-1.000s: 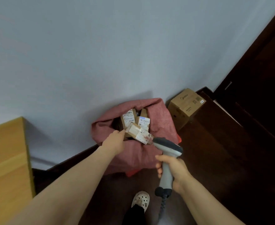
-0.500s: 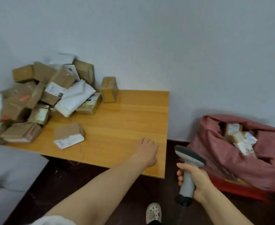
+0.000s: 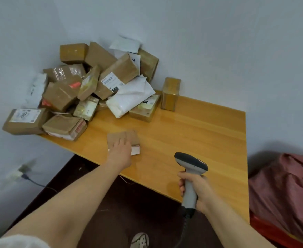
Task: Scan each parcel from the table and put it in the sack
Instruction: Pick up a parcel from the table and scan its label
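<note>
With the left hand laid open-fingered on a flat brown cardboard parcel, not yet lifted or scanned, and the right hand clenched round a grey handheld scanner beside it, a large heap of brown boxes and white mailers beyond them looks left to do for the red fabric sack far right

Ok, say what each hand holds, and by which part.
Right hand grips the barcode scanner by its grey handle. Left hand rests on the near end of the small cardboard parcel; a grip cannot be told.
</note>
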Tool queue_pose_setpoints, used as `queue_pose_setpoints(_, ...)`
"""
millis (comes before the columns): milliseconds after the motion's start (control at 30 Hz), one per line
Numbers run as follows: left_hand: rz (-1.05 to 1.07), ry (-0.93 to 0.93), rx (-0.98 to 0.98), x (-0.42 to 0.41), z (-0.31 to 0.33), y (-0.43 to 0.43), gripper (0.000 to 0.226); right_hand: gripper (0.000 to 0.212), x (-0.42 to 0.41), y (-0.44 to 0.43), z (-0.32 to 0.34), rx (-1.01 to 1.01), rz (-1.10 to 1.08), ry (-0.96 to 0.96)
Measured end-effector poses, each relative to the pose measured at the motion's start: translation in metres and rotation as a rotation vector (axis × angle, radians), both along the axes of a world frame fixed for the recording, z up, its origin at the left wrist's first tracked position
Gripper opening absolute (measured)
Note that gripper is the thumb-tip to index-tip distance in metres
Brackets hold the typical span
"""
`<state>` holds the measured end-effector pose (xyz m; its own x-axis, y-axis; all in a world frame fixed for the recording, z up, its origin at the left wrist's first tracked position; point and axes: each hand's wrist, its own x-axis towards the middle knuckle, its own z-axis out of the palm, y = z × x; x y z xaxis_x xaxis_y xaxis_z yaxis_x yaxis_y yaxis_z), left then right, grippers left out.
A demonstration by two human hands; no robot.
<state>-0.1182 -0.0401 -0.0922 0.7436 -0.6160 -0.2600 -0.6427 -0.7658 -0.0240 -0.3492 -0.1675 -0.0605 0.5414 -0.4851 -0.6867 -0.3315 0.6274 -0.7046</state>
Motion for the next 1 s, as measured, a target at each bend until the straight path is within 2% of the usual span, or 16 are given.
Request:
queue_pose_setpoints(67, 0.047, 0.065, 0.006, 0.041, -0.003, 0.005, 0.095, 0.007, 0.031, 0.006, -0.001, -0.01, 0.001, 0.013)
queue_pose_setpoints(167, 0.066, 0.183, 0.138, 0.087, -0.009, 0.002, 0.122, 0.006, 0.06, 0.012, -0.003, -0.022, -0.015, 0.019)
queue_pose_setpoints(267, 0.073, 0.298, 0.194, 0.11, -0.018, -0.003, 0.133, 0.007, 0.07, 0.011, -0.008, -0.024, -0.041, 0.032)
queue_pose_setpoints(367, 0.138, 0.5, 0.019, 0.12, -0.018, -0.009, 0.117, 0.007, 0.071, 0.005, -0.012, -0.016, -0.091, 0.072)
queue_pose_setpoints(467, 0.249, 0.915, -0.243, 0.119, -0.005, -0.018, 0.074, 0.006, 0.073, -0.004, -0.008, -0.027, -0.139, 0.064)
queue_pose_setpoints(533, 0.248, 1.112, -0.286, 0.115, 0.011, -0.022, 0.059, 0.009, 0.075, -0.014, -0.001, -0.07, -0.152, 0.037)
queue_pose_setpoints(600, 0.206, 1.241, -0.281, 0.11, 0.029, -0.025, 0.059, 0.019, 0.077, -0.026, 0.008, -0.116, -0.164, -0.001)
queue_pose_setpoints(800, 0.051, 1.336, -0.225, 0.091, 0.081, -0.037, 0.054, 0.052, 0.074, -0.05, 0.041, -0.144, -0.05, -0.144)
queue_pose_setpoints(1000, -0.032, 1.338, -0.169, 0.071, 0.109, -0.052, 0.051, 0.054, 0.071, -0.052, 0.046, -0.148, 0.055, -0.213)
